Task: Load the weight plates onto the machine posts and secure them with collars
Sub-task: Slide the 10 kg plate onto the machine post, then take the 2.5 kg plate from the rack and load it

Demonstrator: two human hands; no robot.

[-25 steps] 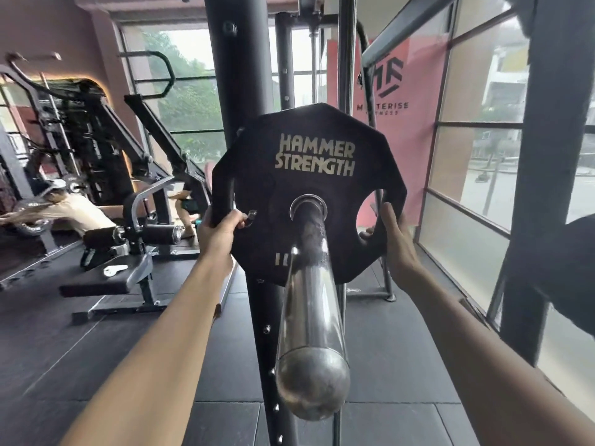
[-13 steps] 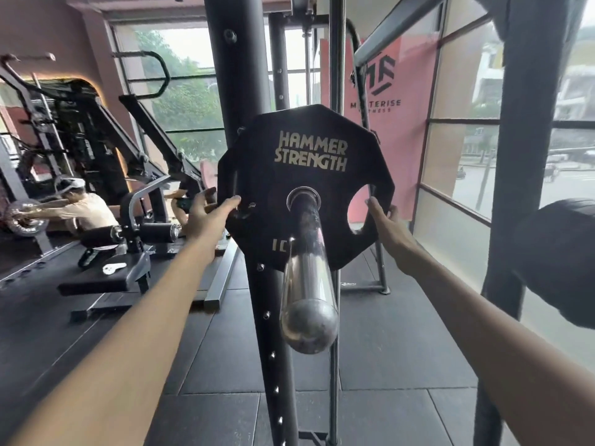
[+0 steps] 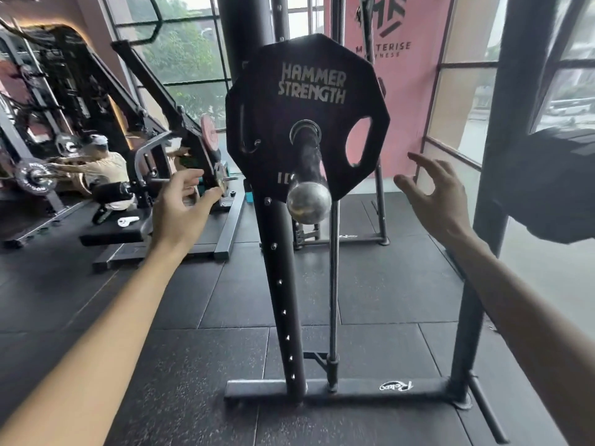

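Black weight plate [image 3: 309, 59] (marked Hammer Strength) seated on the chrome post [image 3: 308, 202], in front of the black upright [image 3: 283, 284], I note my left hand [image 3: 180, 210] clear of its left edge, fingers loosely spread, holding nothing, right hand [image 3: 434, 194] likewise off its right edge

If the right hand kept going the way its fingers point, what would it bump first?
Probably the weight plate, near its right edge by the oval grip hole. The right hand is open with fingers aimed up and left at it, nothing between. Depth is unclear, though.
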